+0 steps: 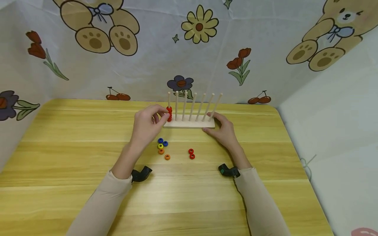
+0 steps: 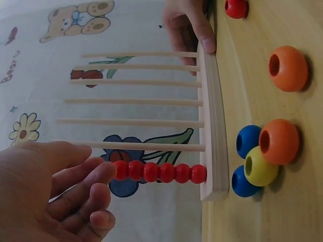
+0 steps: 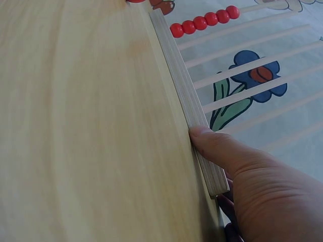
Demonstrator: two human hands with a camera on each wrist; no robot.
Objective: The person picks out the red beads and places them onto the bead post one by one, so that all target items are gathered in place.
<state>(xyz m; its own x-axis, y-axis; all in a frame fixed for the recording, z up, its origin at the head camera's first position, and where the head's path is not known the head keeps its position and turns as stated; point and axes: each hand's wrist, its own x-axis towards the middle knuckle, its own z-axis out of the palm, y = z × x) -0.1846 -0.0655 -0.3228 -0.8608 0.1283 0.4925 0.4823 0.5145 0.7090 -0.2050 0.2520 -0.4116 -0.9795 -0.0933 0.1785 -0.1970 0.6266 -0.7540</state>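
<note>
A wooden peg base [image 1: 189,124] with several upright pegs stands at the table's far middle. Its leftmost peg carries a stack of red beads [image 1: 169,113] [image 2: 159,172] [image 3: 204,22]. My left hand [image 1: 149,123] is at that stack. Its index fingertip [image 2: 103,172] touches the top bead, the thumb lies apart above it, and the other fingers are loosely curled. My right hand [image 1: 223,127] grips the base's right end [image 2: 214,126], with the thumb [image 3: 217,146] pressed on the front edge [image 3: 186,96] and the fingers behind.
Loose beads lie in front of the base: two blue [image 1: 162,142] [image 2: 247,141], a yellow one [image 1: 160,146] [image 2: 260,166], two orange [image 1: 164,154] [image 2: 287,68] and two red [image 1: 191,153]. A patterned cloth wall surrounds the yellow wooden table [image 1: 59,164].
</note>
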